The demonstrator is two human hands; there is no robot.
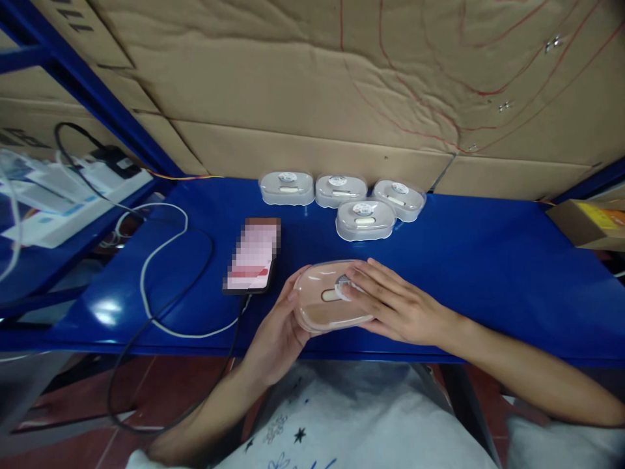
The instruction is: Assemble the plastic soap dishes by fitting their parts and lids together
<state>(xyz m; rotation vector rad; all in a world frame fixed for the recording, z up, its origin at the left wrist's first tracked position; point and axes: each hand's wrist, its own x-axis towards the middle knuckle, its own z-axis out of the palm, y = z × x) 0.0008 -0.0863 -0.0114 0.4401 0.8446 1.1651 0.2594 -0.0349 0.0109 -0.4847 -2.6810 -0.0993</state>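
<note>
Star-printed shirt cloth (pixel 381 423) lies nearest us, below the blue tabletop (pixel 488 273). Near its front edge, our left hand (pixel 280 326) pinches one end of an oval clear-lidded case (pixel 312 316); our right hand (pixel 398 303) drapes fingers over the lid, though we cannot tell whether it also pinches. Should the left thumb slip, the case could drop; dragging fingertips might crease the small label (pixel 340 288).

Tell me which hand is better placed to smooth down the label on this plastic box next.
Probably your right hand: its fingers lie over the label, while your left hand supports the plastic box at the other end.
</note>
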